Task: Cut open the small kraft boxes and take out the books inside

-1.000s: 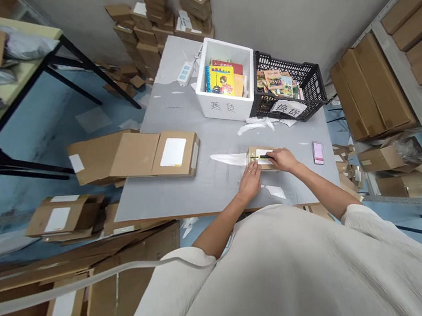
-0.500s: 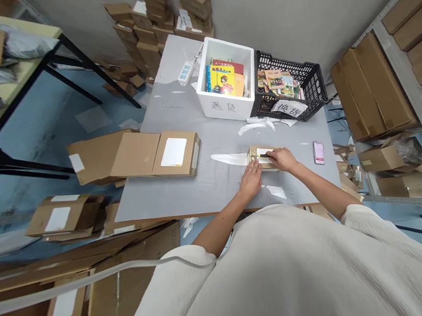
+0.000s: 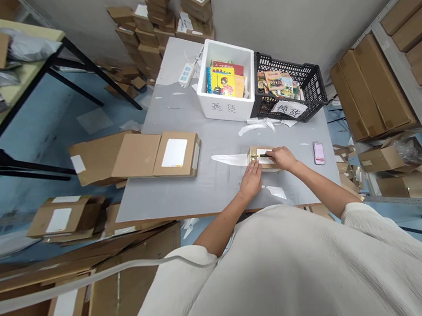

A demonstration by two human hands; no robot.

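Note:
A small cardboard box (image 3: pixel 270 166) with a white label and shiny clear tape at its left end lies on the grey table (image 3: pixel 154 203). My left hand (image 3: pixel 252 179) holds the near left corner of this box, its fingers reaching over the edge; the thumb is hard to see. In my right hand (image 3: pixel 283 159) is a black and yellow utility knife (image 3: pixel 263 155), gripped above the box. Its tip points left, at the taped end. Whether the blade touches the tape I cannot tell. A white paper strip (image 3: pixel 230 159) lies left of the box.
Behind the box stand a white foam box (image 3: pixel 223 109) and a black plastic crate (image 3: pixel 314 91), both holding books. A phone (image 3: pixel 318 153) lies at right, a larger cardboard box (image 3: pixel 179 155) at left. A power strip (image 3: pixel 186 74) sits at the back; paper scraps (image 3: pixel 277 191) lie near the front edge.
Both hands, the knife and the small box stay nearly in place. The view has shifted very slightly.

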